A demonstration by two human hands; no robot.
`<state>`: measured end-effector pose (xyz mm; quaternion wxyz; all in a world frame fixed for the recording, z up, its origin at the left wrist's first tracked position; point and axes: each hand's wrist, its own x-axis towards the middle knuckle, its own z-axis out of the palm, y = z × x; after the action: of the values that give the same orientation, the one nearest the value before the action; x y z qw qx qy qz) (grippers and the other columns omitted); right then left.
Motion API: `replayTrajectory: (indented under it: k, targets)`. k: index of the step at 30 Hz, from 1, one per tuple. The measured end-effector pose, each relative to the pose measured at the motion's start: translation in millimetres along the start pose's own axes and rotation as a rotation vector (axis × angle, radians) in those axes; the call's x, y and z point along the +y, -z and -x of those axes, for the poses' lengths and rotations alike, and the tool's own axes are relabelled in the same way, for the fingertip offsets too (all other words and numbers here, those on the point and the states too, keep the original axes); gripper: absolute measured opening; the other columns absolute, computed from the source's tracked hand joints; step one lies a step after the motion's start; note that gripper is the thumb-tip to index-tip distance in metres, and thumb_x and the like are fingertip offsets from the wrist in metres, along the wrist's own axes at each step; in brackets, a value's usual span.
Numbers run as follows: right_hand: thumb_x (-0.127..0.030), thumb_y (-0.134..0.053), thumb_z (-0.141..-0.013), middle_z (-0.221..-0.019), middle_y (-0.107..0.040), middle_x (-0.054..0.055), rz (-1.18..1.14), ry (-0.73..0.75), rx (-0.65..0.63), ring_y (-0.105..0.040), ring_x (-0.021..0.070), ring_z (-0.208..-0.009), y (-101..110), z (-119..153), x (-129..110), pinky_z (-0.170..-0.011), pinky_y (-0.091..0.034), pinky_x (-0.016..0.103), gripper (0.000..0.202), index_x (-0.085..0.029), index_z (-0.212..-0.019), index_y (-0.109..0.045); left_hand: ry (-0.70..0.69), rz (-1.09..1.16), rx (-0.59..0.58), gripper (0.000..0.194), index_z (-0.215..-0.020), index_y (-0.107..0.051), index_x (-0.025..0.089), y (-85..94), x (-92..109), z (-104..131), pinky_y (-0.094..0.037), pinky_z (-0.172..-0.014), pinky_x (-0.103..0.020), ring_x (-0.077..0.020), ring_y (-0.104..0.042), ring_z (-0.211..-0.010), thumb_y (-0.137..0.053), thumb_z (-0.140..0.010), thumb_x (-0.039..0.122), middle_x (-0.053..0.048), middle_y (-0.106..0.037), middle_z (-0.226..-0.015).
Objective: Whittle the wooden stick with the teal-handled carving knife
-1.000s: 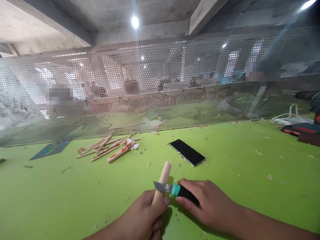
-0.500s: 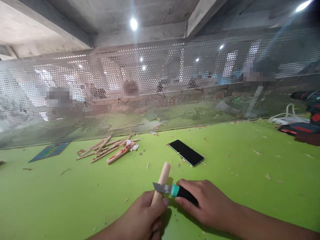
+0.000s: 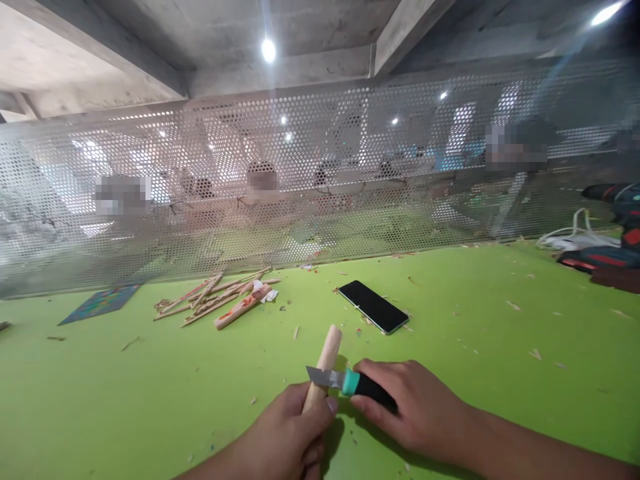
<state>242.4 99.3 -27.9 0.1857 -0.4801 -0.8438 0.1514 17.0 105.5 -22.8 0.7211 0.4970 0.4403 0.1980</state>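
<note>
My left hand (image 3: 300, 427) is closed around the lower part of a pale round wooden stick (image 3: 329, 347), which points up and away from me. In my right hand (image 3: 417, 407) is a carving knife (image 3: 373, 391) with a black and teal handle and a short slanted blade. The blade lies across the stick, just above my left thumb, and seems to touch the wood. My left fingers hide the stick's lower end. My right fingers cover part of the knife handle.
Beyond my hands a black phone (image 3: 373, 307) lies on the green table (image 3: 500, 320). Thin wooden sticks (image 3: 215, 293) and a red-stained wood piece (image 3: 243, 307) lie left, near a patterned card (image 3: 100, 304). A cordless drill (image 3: 620, 227) stands right. A perforated screen (image 3: 320, 180) borders the far edge.
</note>
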Motion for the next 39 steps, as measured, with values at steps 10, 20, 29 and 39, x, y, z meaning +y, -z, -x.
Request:
replayTrajectory:
  k: [10, 20, 29, 39]
  targets:
    - [-0.056, -0.044, -0.104, -0.074, -0.068, 0.002, 0.018, 0.005, 0.012, -0.058, 0.0180, -0.058, 0.6, -0.6, -1.5, -0.054, -0.025, 0.028, 0.039, -0.021, -0.090, -0.056, -0.012, -0.002, -0.012, 0.061, -0.086, -0.045, 0.023, -0.7, 1.4, 0.6, -0.028, -0.032, -0.019, -0.0036, -0.025, -0.033, -0.066, -0.074, 0.079, 0.014, -0.037, -0.047]
    - [-0.056, -0.043, -0.104, -0.075, -0.067, 0.002, 0.014, 0.012, 0.009, -0.056, 0.0179, -0.058, 0.1, -0.6, -0.8, -0.054, -0.024, 0.028, 0.039, -0.021, -0.092, -0.056, -0.028, 0.011, -0.028, 0.060, -0.091, -0.046, 0.022, 2.3, -4.3, -0.9, -0.028, -0.031, -0.018, -0.0048, -0.032, -0.032, -0.066, -0.077, 0.077, 0.013, -0.040, -0.049]
    - [-0.055, -0.045, -0.103, -0.074, -0.067, 0.003, 0.004, -0.001, 0.000, -0.058, 0.0186, -0.059, -0.1, -1.2, -0.7, -0.055, -0.026, 0.027, 0.039, -0.021, -0.090, -0.056, -0.031, 0.022, -0.032, 0.062, -0.087, -0.045, 0.023, -0.3, -1.7, -2.0, -0.028, -0.031, -0.018, -0.0035, -0.025, -0.032, -0.068, -0.073, 0.079, 0.014, -0.036, -0.046]
    - [-0.058, -0.044, -0.103, -0.073, -0.066, 0.002, 0.013, 0.005, 0.002, -0.056, 0.0176, -0.058, 1.5, -2.1, -0.4, -0.054, -0.025, 0.027, 0.041, -0.021, -0.090, -0.056, -0.018, 0.017, -0.005, 0.059, -0.093, -0.049, 0.021, 1.2, -1.2, 0.0, -0.022, -0.035, -0.019, -0.0050, -0.035, -0.035, -0.070, -0.076, 0.074, 0.013, -0.038, -0.054]
